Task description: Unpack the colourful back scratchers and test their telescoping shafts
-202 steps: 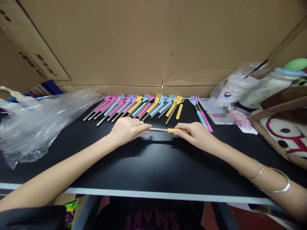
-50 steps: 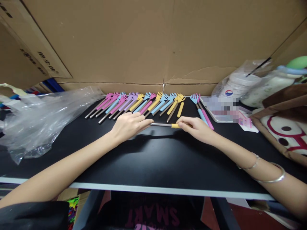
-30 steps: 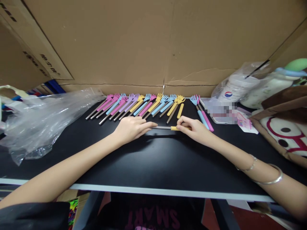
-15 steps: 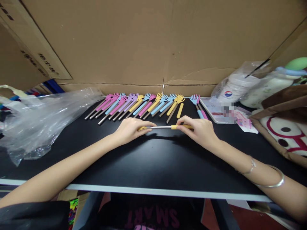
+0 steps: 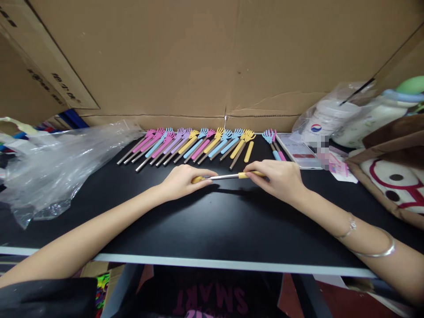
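Between my two hands a yellow back scratcher (image 5: 225,177) with a metal rod is held level above the black table. My left hand (image 5: 180,180) pinches its yellow head end, which the fingers partly cover. My right hand (image 5: 276,179) grips the yellow sleeve handle at the other end of the rod. Behind my hands lies a slanted row of pink, blue, purple and yellow back scratchers (image 5: 170,152), their claw heads toward the back. A loose yellow handle sleeve (image 5: 249,152) lies at the row's right end. Just beyond my right hand rest a blue back scratcher (image 5: 270,143) and a pink one.
Clear plastic bags (image 5: 62,168) lie on the left of the black table (image 5: 205,229). At the right are a phone (image 5: 296,152), a white cup (image 5: 331,117) in plastic, a bottle (image 5: 367,119) and a brown cloth bag (image 5: 394,176). A cardboard wall (image 5: 185,57) closes off the back.
My right hand has shifted slightly right and up with the yellow handle, so the rod now tilts a little. My left hand keeps its hold on the head end.
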A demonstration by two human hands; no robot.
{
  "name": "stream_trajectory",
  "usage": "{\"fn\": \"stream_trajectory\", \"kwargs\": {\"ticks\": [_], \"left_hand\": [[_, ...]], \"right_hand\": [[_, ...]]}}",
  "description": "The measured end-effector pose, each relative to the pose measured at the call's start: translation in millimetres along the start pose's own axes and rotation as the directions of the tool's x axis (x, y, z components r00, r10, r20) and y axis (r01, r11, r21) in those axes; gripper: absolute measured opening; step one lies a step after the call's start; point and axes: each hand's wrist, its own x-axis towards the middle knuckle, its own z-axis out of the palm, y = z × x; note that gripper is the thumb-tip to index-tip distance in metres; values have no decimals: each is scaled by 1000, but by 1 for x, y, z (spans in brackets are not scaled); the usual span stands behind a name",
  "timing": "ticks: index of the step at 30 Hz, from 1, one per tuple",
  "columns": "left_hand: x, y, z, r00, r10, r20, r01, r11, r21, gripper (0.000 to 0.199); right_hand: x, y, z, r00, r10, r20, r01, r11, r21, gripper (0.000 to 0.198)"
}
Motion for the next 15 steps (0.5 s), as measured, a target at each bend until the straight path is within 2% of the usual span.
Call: {"fn": "stream_trajectory", "kwargs": {"ticks": [4,7,11,15], "left_hand": [[0,2,-2,999,-1,-50,6,995,100,31],[-1,2,-6,996,49,-71,-38,988,146,28],[-1,0,-13,996,86,4,-86,982,166,28],[0,-6,-19,989,121,82,-129,986,103,22]], "right_hand": [[3,4,0,997,13,72,-17,998,58,24],[5,12,-1,991,37,125,-53,991,125,22],[8,22,-3,965,10,263,-69,974,216,19],[8,29,-3,922,-18,387,-94,959,269,19]]}}
